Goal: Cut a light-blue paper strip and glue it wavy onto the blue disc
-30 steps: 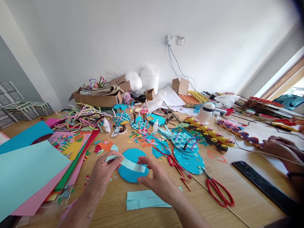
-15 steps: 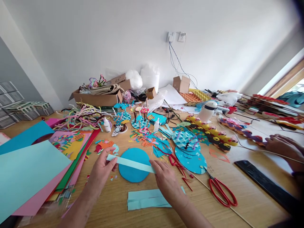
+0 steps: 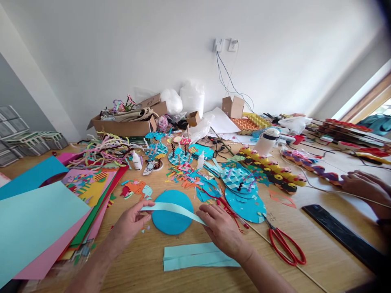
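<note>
- Since half a second ago, the pale blue paper strip (image 3: pixel 171 208) has gone from nearly straight to gently bowed; a second ago, the fingers of our right hand (image 3: pixel 224 232) were spread beside its free end.
- The strip now runs between our two hands, leaving the left fingertips and slanting down to the right.
- Our left hand (image 3: pixel 130 228) pinches one end between thumb and fingers; our right hand, back upward, has its fingers closed over the other end.
- The strip crosses above a bright blue disc (image 3: pixel 174 226) on the wooden table (image 3: pixel 134 270); we cannot tell whether they touch.
- The strip is narrow, plain and flat-coloured, curving like a shallow arch.
- More pale strips (image 3: pixel 189 258) lie nearer us, just below the right hand.
</note>
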`<state>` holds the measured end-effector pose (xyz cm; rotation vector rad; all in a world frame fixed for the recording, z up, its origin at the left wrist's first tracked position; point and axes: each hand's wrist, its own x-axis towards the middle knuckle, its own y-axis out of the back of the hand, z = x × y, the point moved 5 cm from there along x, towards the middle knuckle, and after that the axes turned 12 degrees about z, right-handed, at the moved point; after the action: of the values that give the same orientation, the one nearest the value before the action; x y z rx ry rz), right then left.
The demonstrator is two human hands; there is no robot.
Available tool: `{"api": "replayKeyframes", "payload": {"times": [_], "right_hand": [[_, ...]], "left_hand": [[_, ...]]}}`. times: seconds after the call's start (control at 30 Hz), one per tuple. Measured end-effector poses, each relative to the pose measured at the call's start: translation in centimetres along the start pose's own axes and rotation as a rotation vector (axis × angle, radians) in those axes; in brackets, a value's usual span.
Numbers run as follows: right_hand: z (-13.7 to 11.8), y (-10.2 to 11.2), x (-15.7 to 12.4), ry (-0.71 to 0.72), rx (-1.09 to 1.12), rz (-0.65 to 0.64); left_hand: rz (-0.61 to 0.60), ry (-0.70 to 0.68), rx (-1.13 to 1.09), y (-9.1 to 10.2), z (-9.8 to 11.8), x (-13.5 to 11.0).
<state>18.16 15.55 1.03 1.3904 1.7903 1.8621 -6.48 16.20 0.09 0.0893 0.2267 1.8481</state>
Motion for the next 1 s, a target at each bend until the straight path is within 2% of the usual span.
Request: {"api": "replayKeyframes", "payload": {"times": [0.07, 0.2, 0.33, 0.4, 0.5, 0.6, 0.7, 0.8, 1.0], "right_hand": [[0.1, 0.0, 0.1, -0.019, -0.008, -0.022], [0.4, -0.1, 0.5, -0.061, -0.022, -0.020], [0.7, -0.4, 0.8, -0.036, -0.020, 0.057], [0.9, -0.7, 0.9, -0.037, -0.035, 0.088], [1.3, -1.2, 1.2, -0.105, -0.111, 0.073], [1.2, -1.5, 1.7, -0.148, -0.164, 0.048], [1.2, -1.5, 2.6, -0.162, -0.195, 0.050], [1.6, -1.7, 3.4, -0.198, -0.239, 0.051], [2.2, -3.6, 3.9, -0.284, -0.298, 0.041]], "left_hand": [[0.022, -0.056, 0.043, 0.2, -0.1, 0.1], [0.146, -0.217, 0.160, 1.0, -0.5, 0.6], [0.137, -0.334, 0.206, 1.2, -0.6, 0.9], [0.153, -0.481, 0.264, 1.2, 0.0, 0.8], [0.251, -0.733, 0.416, 1.5, 0.9, 0.6], [0.296, -0.900, 0.618, 1.2, 0.9, 0.5], [0.295, -0.934, 0.738, 0.8, 0.6, 0.9], [0.307, -0.905, 0.791, 0.2, 0.7, 1.3], [0.330, -0.815, 0.892, -1.2, 0.0, 2.0]]}}
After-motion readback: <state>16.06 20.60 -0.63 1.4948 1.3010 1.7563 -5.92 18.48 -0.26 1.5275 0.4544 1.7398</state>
